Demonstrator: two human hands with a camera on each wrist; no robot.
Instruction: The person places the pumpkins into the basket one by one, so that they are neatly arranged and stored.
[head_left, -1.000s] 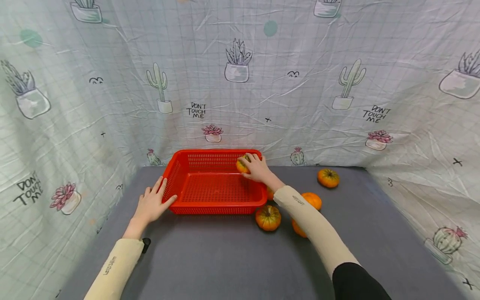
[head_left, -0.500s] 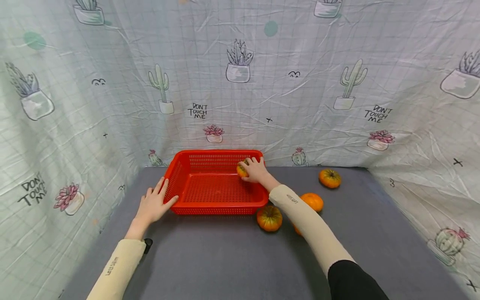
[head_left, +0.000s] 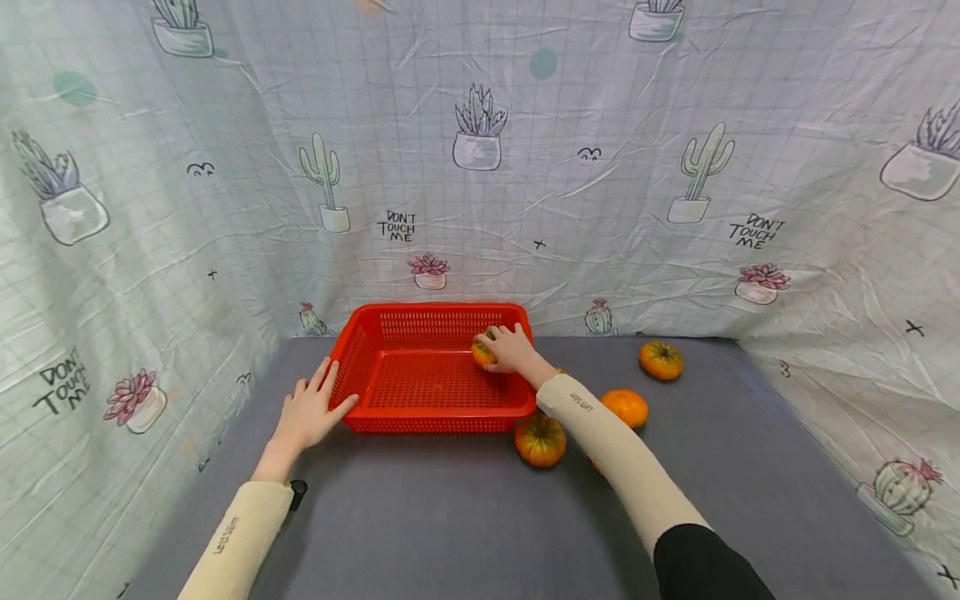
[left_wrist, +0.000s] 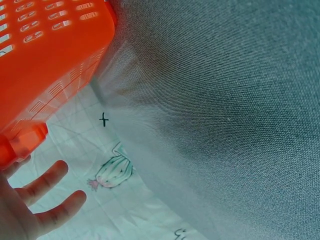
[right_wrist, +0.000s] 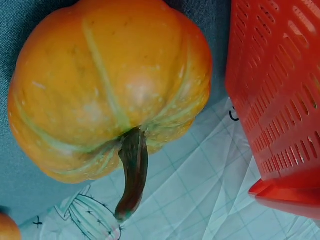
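A red perforated plastic basket (head_left: 438, 422) stands at the back of the table. Inside it, near the right wall, my right hand (head_left: 513, 350) holds a small orange-green pumpkin (head_left: 481, 353) from above, fingers curled over it. My left hand (head_left: 306, 415) is at the basket's left side, fingers spread and fingertips at the rim; the left wrist view shows those fingers (left_wrist: 45, 182) beside the basket's corner. In the right wrist view a large-looking pumpkin (right_wrist: 110, 85) with a dark stem lies beside the basket wall, while the right hand itself is out of that view.
Outside the basket lie several pumpkins: one at its front right corner (head_left: 540, 440), an orange one (head_left: 627, 408) beside the right sleeve, and one farther back right (head_left: 662, 360). The right forearm partly hides others. A cactus-print sheet (head_left: 480, 225) hangs behind the grey table (head_left: 450, 517).
My right hand has lowered the pumpkin a little deeper into the basket, toward its floor. The left hand has stayed at the left rim. The head view has shifted slightly.
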